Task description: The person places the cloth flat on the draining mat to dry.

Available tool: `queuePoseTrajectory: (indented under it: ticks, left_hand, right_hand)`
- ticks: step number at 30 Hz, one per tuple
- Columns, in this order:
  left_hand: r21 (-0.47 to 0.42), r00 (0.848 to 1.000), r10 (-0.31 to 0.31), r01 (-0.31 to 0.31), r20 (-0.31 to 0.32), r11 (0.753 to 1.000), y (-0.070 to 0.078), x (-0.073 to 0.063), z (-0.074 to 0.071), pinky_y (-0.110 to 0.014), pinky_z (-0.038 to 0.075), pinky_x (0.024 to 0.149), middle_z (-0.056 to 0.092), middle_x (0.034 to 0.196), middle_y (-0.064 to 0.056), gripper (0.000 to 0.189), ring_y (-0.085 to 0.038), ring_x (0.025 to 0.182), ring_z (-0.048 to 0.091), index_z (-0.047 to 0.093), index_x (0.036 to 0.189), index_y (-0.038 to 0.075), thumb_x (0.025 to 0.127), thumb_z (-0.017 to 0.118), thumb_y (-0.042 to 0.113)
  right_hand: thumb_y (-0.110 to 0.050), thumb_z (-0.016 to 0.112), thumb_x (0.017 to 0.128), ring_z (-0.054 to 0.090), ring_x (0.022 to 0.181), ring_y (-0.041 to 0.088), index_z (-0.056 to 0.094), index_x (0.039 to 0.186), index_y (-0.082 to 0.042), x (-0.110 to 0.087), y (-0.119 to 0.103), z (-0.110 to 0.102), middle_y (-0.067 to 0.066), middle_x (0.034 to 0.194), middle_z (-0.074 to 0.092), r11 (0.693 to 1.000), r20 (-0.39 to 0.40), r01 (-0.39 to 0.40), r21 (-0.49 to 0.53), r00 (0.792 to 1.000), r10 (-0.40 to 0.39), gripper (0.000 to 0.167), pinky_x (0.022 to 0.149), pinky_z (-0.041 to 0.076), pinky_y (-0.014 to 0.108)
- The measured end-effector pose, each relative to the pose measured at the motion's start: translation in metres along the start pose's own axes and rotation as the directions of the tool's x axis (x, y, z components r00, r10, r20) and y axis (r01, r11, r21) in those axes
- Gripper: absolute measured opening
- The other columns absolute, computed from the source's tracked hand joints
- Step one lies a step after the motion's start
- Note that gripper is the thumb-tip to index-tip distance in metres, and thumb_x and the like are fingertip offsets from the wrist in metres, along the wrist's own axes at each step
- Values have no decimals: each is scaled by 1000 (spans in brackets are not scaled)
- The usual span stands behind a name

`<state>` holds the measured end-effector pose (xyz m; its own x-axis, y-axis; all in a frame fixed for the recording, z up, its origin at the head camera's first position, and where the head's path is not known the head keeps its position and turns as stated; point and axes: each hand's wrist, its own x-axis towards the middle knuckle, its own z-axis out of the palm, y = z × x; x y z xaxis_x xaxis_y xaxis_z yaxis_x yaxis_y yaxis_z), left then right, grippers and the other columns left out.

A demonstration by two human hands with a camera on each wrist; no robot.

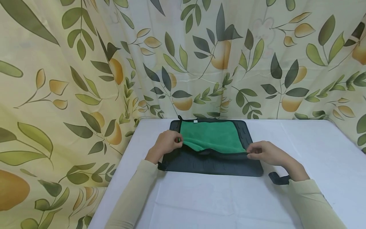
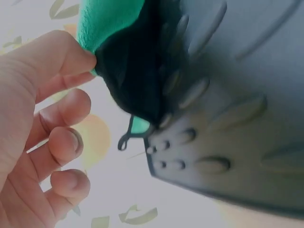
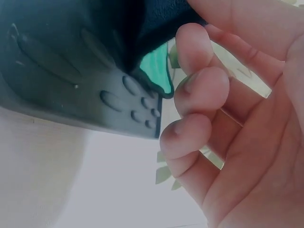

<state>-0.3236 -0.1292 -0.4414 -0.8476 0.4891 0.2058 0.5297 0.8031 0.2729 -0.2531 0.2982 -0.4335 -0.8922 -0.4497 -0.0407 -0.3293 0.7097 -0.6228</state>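
Note:
A green cloth [image 1: 211, 135] with dark edging and a small white tag lies over a black ridged mat [image 1: 213, 167]. Its near edge is lifted and sags in the middle, showing a dark underside. My left hand [image 1: 168, 141] pinches the near left corner between thumb and index finger; the other fingers [image 2: 66, 145] curl loosely below, off the cloth. At the near right corner, my right hand [image 1: 266, 153] pinches the dark edge [image 3: 175, 26], its remaining fingers bent beneath. A small hanging loop [image 2: 123, 142] sticks out from the cloth's far left corner.
The mat lies on a white-covered table [image 1: 197, 200]. Behind and to the left hangs a leaf-and-fruit patterned curtain [image 1: 243, 63]. A black wrist-worn device [image 1: 278, 178] shows beside the right wrist, and another dark piece [image 1: 161, 166] by the left wrist.

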Motion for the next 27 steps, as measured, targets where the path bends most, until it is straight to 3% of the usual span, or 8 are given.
queuePoseTrajectory:
  ticks: [9,19,27]
  left_hand:
    - [-109,1000,-27,29,13,994,-9,-9,-4,-27,42,59,61,70,7,4,-9,64,54,77,90,21,91,73,19]
    - [-123,998,-55,54,-6,991,-8,-12,9,-27,41,58,59,69,8,8,-9,63,52,72,86,23,93,72,20]
    - [-160,990,-60,80,125,984,-9,-14,11,-28,47,64,64,75,7,9,-9,67,57,73,97,19,90,75,15]
  right_hand:
    - [-17,73,94,51,78,9,71,97,-10,-1,0,-1,0,85,62,999,41,-20,45,999,18,8,65,45,26]
    - [-17,70,95,52,78,8,68,98,-11,2,4,2,-1,84,63,999,46,-20,42,999,18,7,66,45,25]
    - [-16,69,96,53,78,7,67,99,-11,4,8,4,2,85,65,999,37,-20,36,999,18,7,67,46,25]
